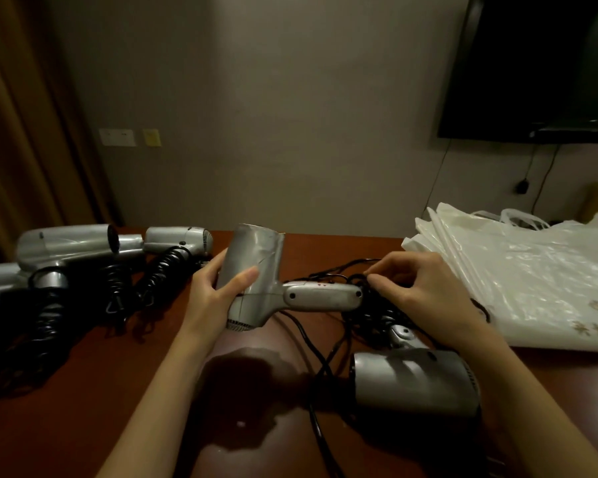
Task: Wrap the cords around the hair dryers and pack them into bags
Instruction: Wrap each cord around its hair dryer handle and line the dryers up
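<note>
My left hand [212, 288] grips the barrel of a silver hair dryer [256, 267], held above the table with its handle [321, 295] pointing right. At the handle's end my right hand [418, 288] pinches the dryer's black cord [356, 279]. The rest of that cord lies in a loose tangle [370, 315] under my right hand and trails toward me. A second silver dryer [415, 381] lies on the table near my right forearm. White plastic bags [518, 270] are stacked flat at the right.
Several more silver dryers [66, 243] with coiled black cords [159, 274] are piled at the left on the dark wooden table [83, 391]. A dark TV [532, 63] hangs on the wall at upper right. A brown curtain [21, 115] hangs at the left.
</note>
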Demonstrator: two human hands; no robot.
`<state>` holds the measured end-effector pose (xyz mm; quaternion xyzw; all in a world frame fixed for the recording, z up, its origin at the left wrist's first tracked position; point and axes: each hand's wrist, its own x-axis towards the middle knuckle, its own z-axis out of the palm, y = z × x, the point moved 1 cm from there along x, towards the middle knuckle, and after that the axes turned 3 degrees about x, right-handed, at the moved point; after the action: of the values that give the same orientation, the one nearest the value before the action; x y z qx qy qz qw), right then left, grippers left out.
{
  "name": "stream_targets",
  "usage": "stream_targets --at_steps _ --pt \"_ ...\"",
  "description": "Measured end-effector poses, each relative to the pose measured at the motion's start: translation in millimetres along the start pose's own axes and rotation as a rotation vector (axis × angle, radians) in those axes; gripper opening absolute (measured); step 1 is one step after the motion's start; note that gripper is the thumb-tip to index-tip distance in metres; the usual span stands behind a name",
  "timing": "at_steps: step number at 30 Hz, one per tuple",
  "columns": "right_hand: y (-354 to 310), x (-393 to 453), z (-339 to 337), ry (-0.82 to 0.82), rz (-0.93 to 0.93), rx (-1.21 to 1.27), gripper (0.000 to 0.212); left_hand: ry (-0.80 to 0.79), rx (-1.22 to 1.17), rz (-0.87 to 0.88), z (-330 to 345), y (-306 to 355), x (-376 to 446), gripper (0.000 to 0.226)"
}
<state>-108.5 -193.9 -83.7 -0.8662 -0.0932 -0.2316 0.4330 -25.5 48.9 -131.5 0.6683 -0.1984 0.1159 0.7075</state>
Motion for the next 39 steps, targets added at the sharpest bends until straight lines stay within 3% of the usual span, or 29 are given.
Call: stream_targets --at_steps 3,6,13,19,24,27,31,36,39 --pt "1 0 7 -0.071 0.099 0.263 0.022 0.127 -0.013 -0.001 -1 -3 1 0.058" --pt "7 0 20 -0.155 0.154 0.417 0.034 0.245 -0.069 -0.057 -5 -11 4 0.050" --pt "11 1 21 -0.229 0.150 0.440 0.033 0.336 -0.179 -0.169 -1 -15 4 0.029" --pt "20 -1 16 -0.362 0.181 0.343 0.044 0.268 -0.247 -0.241 6 -14 1 0.040" --pt "20 -2 15 -0.420 0.180 0.297 0.023 0.154 -0.366 -0.318 10 -11 4 0.061" --pt "23 -5 12 -0.438 0.249 0.143 0.037 0.082 -0.405 -0.349 11 -11 3 0.040" --pt "21 -4 12 -0.420 0.270 0.020 0.058 -0.018 -0.462 -0.342 7 -8 1 0.035" --pt "9 -11 2 -0.352 0.199 0.063 0.012 -0.127 -0.386 -0.388 8 -3 -6 0.036" --pt "8 -10 -2 -0.423 0.131 0.097 0.009 -0.149 -0.268 -0.393 5 -4 -10 0.032"
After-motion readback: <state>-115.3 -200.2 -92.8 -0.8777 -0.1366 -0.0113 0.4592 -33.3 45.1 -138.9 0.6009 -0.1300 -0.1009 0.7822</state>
